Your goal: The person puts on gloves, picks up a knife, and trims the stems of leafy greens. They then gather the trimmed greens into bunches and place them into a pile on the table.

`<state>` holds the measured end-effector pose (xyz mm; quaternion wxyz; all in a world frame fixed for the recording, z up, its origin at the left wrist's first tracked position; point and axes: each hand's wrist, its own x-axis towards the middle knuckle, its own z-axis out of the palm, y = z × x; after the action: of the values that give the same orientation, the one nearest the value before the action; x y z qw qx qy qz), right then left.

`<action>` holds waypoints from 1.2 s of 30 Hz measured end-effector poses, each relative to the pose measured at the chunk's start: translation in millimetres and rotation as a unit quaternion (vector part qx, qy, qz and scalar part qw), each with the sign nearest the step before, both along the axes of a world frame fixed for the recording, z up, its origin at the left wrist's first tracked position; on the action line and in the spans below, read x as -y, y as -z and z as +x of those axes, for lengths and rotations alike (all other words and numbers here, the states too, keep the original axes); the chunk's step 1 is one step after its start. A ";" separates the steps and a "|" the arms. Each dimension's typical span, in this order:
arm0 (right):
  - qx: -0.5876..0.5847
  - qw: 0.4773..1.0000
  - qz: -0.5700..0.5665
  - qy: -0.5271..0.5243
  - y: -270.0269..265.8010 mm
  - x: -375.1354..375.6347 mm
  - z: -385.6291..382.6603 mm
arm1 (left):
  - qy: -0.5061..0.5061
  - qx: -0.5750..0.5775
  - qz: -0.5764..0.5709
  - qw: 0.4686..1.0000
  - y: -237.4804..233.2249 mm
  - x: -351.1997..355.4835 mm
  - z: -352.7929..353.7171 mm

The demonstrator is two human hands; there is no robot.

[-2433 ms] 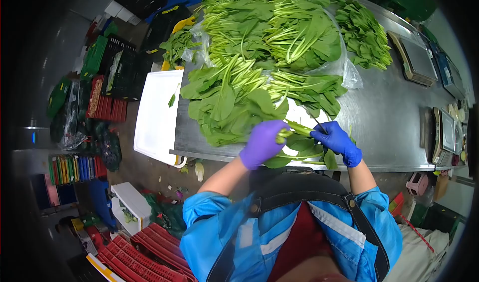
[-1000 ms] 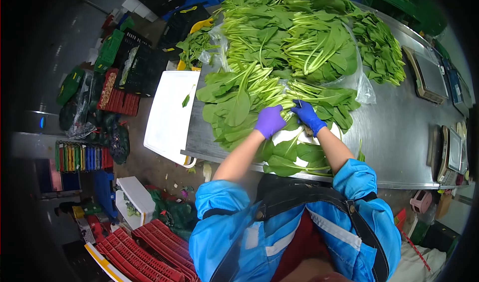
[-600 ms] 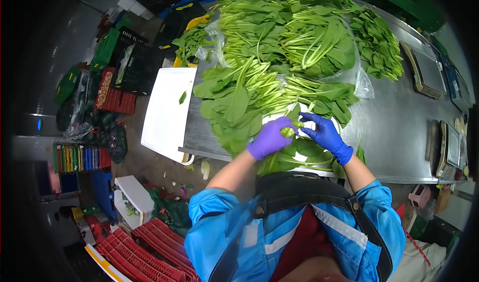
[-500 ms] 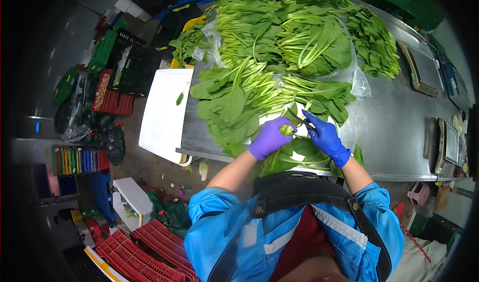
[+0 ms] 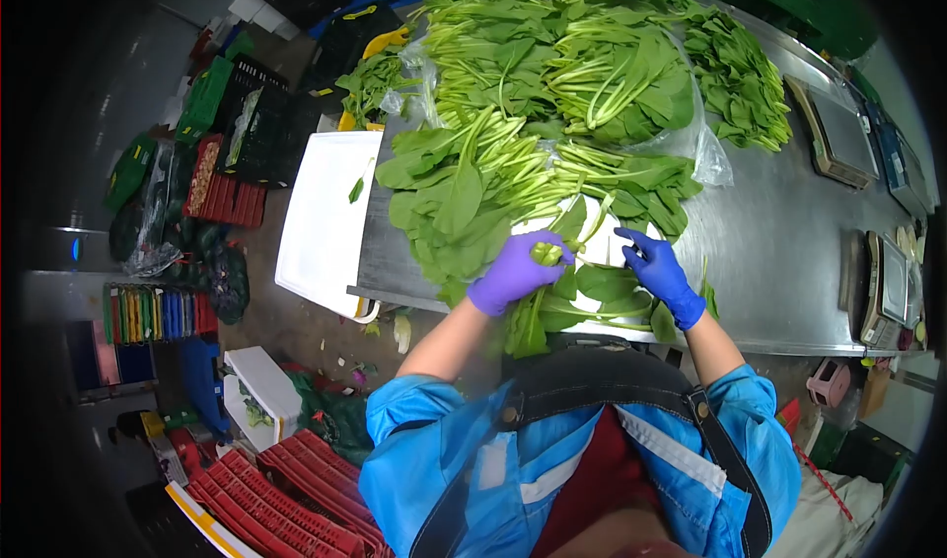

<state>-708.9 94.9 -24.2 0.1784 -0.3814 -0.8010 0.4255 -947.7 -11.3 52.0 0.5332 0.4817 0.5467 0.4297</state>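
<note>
My left hand [image 5: 520,273], in a purple glove, is closed round a small bunch of green stems [image 5: 546,253]; its leaves [image 5: 529,329] hang toward my body. My right hand [image 5: 661,274], in a blue glove, is to the right over a white surface [image 5: 610,245]. Its thumb and index finger stand a little apart, while the other fingers are curled round something dark that I cannot make out. A loose stem lies between the hands. Just beyond them are piled leafy greens [image 5: 459,198].
More greens [image 5: 621,74] and clear plastic [image 5: 712,158] cover the far part of the metal table [image 5: 760,252]. Scales [image 5: 834,129] stand at the right. A white bin [image 5: 321,223] is at the left, near dark, green and red crates [image 5: 232,203].
My left hand has moved left with the stems. My right hand has drawn away to the right; the dark-handled blade it held is no longer clearly visible.
</note>
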 end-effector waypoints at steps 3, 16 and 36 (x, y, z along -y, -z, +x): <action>-0.075 0.976 -0.202 -0.037 -74.8 21.0 -39.8 | 0.020 -0.095 0.077 0.992 3.6 -4.6 13.8; -0.101 0.990 -0.094 0.033 -86.6 12.2 -45.1 | 0.038 -0.065 0.082 0.994 -7.2 -44.1 18.2; -0.231 0.832 -0.351 0.362 -57.4 -69.9 180.6 | 0.013 0.208 -0.129 0.969 37.8 -177.1 204.0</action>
<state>-528.3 164.8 33.2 0.3534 -0.5715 -0.3383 0.6588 -743.7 165.8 14.2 0.6986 0.3163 0.4678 0.4394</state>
